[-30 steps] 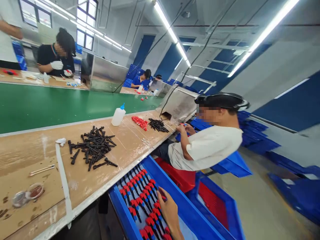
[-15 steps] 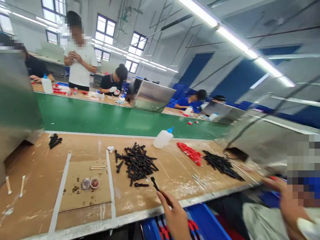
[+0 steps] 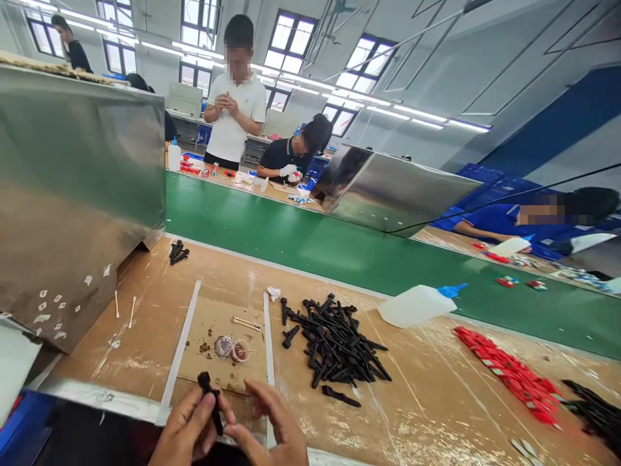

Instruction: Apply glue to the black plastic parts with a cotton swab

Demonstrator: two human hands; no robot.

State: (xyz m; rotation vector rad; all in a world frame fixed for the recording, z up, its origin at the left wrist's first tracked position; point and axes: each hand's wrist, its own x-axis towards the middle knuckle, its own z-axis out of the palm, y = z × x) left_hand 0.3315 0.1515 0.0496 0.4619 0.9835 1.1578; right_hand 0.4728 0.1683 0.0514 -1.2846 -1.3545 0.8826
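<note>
Black part (image 3: 218,414) sitting in the left hand (image 3: 184,432), right hand (image 3: 274,427) open beside it

At the far left of the frame, a metal box (image 3: 82,194) is rising beside the work surface. Two cotton swabs (image 3: 132,312) are lying apart to its right, below a small cluster of black pieces (image 3: 178,253). At the lower centre-left, the left hand is gripping the black part upright between thumb and fingers, its knobbed end pointing up. Just above, two small round cups (image 3: 240,351) are standing side by side on a spotted cardboard sheet (image 3: 198,323), with a pair of sticks (image 3: 246,323) lying behind them. To the right of the held part, the right hand is reaching in with thumb and fingers parted, holding nothing visible; whether its thumb is touching the part, I cannot tell. In the upper centre-left, a person in a white shirt (image 3: 235,116) is standing across the green strip (image 3: 272,226). Near the centre, a heap of black pieces (image 3: 334,343) is lying loose, one single piece (image 3: 341,396) resting just below it. Farther right, a white bottle (image 3: 412,307) with a blue tip is leaning in view, and red pieces (image 3: 507,372) are lying in a long pile at the lower right.
</note>
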